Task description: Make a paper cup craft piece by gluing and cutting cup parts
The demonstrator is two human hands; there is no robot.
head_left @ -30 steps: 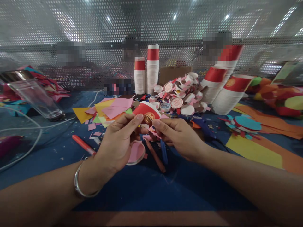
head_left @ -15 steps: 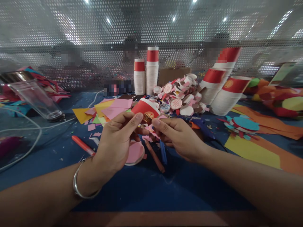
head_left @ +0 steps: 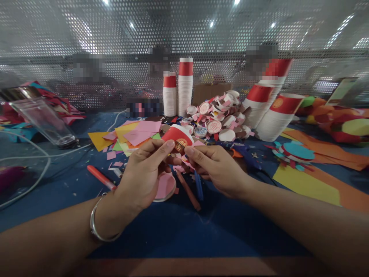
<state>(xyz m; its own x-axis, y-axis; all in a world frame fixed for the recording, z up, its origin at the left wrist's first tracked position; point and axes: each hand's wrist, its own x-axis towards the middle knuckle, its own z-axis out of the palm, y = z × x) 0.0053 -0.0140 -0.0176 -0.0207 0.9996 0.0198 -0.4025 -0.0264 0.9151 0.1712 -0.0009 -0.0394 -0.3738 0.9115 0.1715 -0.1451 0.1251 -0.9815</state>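
My left hand (head_left: 142,173) and my right hand (head_left: 217,167) meet over the middle of the blue table (head_left: 184,231), fingers pinched together on a small pink piece I cannot make out between them. A red and white paper cup (head_left: 178,137) lies on its side just behind my fingertips. Under my left hand sits a pink paper disc (head_left: 165,186). A red-brown crayon (head_left: 188,190) and a blue pen (head_left: 198,185) lie below my right hand. A silver bangle (head_left: 96,225) circles my left wrist.
Two stacks of cups (head_left: 178,90) stand at the back, leaning stacks (head_left: 273,109) at right. A heap of cut cup bottoms (head_left: 220,119) lies between. Coloured paper sheets (head_left: 135,134), a red marker (head_left: 100,177), a clear glass (head_left: 43,119), white cable (head_left: 37,156), and yellow and orange sheets (head_left: 311,181) surround.
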